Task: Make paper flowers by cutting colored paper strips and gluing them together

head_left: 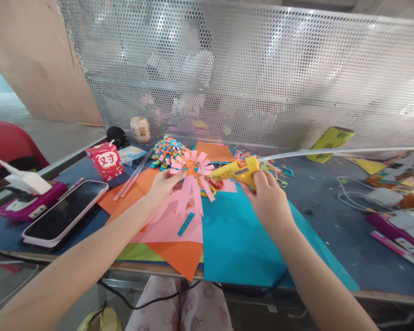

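My left hand (163, 187) pinches the edge of a paper flower (194, 195) with pink strips fanned around an orange and blue middle. My right hand (271, 197) is wrapped around a yellow hot glue gun (232, 171), its nozzle pointing left at the flower's right side; whether it touches cannot be told. Scissors (218, 185) with orange and yellow handles lie partly hidden beneath. Below the flower are a pink paper sheet (158, 232), a small teal strip (185, 224) and a large blue sheet (243, 239). Behind my left hand sits a multicoloured fringed paper ball (169, 151).
At left lie a phone (67, 209), a purple power strip (31, 204), clear glue sticks (133, 174) and a red packet (105, 161). A perforated metal screen (262, 78) closes the back. A white tube (331, 151) crosses at right, near a yellow-green box (331, 143).
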`<state>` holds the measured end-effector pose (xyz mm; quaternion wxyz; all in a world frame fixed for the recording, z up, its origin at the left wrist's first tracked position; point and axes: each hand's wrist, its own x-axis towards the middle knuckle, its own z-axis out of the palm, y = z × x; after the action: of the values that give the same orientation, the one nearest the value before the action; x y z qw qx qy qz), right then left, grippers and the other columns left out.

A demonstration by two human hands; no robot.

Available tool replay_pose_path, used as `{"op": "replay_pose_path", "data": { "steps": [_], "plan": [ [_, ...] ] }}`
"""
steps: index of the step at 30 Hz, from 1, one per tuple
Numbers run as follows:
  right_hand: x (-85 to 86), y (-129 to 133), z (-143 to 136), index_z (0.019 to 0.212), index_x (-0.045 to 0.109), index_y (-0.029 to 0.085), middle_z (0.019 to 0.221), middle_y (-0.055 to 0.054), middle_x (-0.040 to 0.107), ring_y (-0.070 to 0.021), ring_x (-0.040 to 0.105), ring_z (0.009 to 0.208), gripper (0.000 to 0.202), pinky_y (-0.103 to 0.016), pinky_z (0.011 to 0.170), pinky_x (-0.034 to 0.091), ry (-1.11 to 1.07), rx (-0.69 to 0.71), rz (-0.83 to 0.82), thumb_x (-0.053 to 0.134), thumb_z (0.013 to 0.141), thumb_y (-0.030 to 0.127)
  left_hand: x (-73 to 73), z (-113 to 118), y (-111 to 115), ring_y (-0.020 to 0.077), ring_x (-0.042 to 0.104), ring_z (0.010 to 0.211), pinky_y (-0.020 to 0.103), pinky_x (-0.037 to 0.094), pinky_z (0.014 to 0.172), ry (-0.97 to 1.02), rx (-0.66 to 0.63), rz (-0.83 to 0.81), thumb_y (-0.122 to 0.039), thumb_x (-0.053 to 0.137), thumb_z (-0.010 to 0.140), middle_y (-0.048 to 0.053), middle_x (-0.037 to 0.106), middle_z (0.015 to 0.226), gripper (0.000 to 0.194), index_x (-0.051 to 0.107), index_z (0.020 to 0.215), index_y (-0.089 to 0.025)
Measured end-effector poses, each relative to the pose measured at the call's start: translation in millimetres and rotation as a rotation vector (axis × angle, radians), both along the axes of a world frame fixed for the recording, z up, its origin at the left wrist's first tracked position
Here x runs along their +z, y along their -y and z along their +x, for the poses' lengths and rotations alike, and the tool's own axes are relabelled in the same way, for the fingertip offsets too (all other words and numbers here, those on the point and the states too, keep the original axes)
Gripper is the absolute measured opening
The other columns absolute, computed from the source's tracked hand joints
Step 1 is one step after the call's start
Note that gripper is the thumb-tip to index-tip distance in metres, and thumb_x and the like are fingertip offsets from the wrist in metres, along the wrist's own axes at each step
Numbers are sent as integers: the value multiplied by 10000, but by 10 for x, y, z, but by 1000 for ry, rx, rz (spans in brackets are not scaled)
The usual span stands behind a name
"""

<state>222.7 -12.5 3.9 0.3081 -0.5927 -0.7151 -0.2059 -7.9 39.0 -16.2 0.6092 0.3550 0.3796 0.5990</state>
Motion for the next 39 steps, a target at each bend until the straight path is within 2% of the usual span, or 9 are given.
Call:
{"op": "replay_pose_path", "data": {
  "steps": [8, 14, 18, 25, 30, 34, 36, 37, 39],
  "plan": [
    [-17, -28, 15, 875, 485, 194, 937, -135, 602, -247, 615, 795, 277, -305, 569, 431, 15, -24, 27, 332, 910, 423, -11, -19, -30, 119, 615, 560, 246, 470, 577, 54, 3, -5, -212, 839, 421, 7, 662, 634, 337, 584, 627, -133],
    [-18, -79, 46, 826, 474, 187, 864, -107, 598, -213, 585, 681, 275, -275, 529, 370, -19, -110, -52, 392, 871, 445, -16, -60, -68, 107, 609, 555, 218, 453, 552, 108, -1, 43, -192, 822, 456, -8, 658, 626, 299, 602, 650, -131],
    [24, -116, 89, 895, 508, 141, 864, -135, 618, -249, 599, 737, 289, -290, 563, 385, -103, -297, -226, 504, 803, 414, 18, -53, -61, 96, 594, 527, 202, 443, 524, 142, 18, 70, -156, 807, 466, -22, 646, 586, 246, 601, 599, -140],
    [120, -118, 272, 1090, 554, 47, 1051, -231, 622, -347, 595, 983, 427, -378, 740, 436, -226, -572, -661, 385, 845, 353, 84, -23, 2, 123, 636, 611, 228, 504, 627, 144, -18, 70, -176, 791, 491, 14, 699, 699, 226, 640, 651, -128],
    [28, -226, 362, 1203, 539, 73, 1222, -222, 549, -396, 501, 1123, 499, -478, 844, 399, -209, -736, -773, 354, 850, 375, 33, -21, -36, 119, 622, 553, 220, 499, 589, 164, 13, 34, -135, 798, 453, -6, 676, 607, 233, 617, 599, -142],
    [-36, -346, 416, 1170, 562, 29, 1204, -261, 550, -418, 479, 1134, 547, -509, 862, 371, -204, -764, -814, 392, 840, 429, -41, -32, -85, 89, 608, 532, 188, 474, 561, 160, 0, 49, -129, 802, 470, -29, 665, 592, 226, 625, 609, -150],
    [-26, -359, 413, 1159, 551, 5, 1179, -287, 549, -429, 478, 1123, 617, -536, 860, 356, -153, -753, -729, 379, 844, 506, -49, -30, -81, 88, 612, 542, 185, 472, 557, 158, -10, 49, -132, 802, 477, -29, 671, 604, 222, 633, 621, -151],
    [-14, -351, 397, 1143, 552, 11, 1158, -286, 558, -425, 492, 1099, 640, -537, 848, 362, -108, -700, -650, 381, 838, 547, -44, -25, -71, 94, 618, 554, 189, 477, 560, 157, -21, 45, -136, 802, 482, -23, 678, 617, 219, 638, 627, -150],
    [11, -314, 333, 1060, 579, 68, 1079, -233, 605, -367, 548, 1014, 583, -478, 810, 401, 1, -425, -496, 428, 818, 576, -23, -8, -41, 112, 630, 574, 206, 491, 567, 149, -59, 27, -149, 803, 485, -5, 690, 641, 217, 647, 636, -144]
  ]
}}
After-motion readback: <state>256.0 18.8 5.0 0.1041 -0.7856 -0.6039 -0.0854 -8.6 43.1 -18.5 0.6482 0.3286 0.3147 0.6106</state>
